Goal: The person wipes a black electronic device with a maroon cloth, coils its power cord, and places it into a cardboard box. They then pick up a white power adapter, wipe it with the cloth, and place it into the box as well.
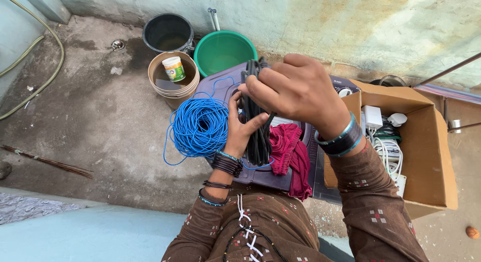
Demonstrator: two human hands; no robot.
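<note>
A: Head view, item one: what are the hands gripping?

B: The left hand (pixel 239 125) is curling its fingers and thumb around a black coiled bundle of rubber-sheathed cable (pixel 258 121), near its middle. The right hand (pixel 295 89) is closing over the far end of the same bundle, fingers pressed together across the loops. The bundle is hanging upright between both hands, above a dark purple plastic appliance lid (pixel 260 174).

A: Item two: what is lying beside it?

B: A bright blue coil of thin wire (pixel 198 126) is resting on the left of the lid, just beside the left hand. A crumpled maroon cloth (pixel 292 157) is lying on the right part of the lid, near the cable's lower loops.

A: Item three: surroundings?

B: An open brown cardboard box (pixel 426 157) is sitting to the right, holding white chargers and cords (pixel 383 137). Farther off, a green plastic tub (pixel 223 51), a black round bucket (pixel 168 32) and a tan bucket (pixel 173 86) containing a small white jar (pixel 174 68) are standing on the concrete floor (pixel 100 121).
</note>
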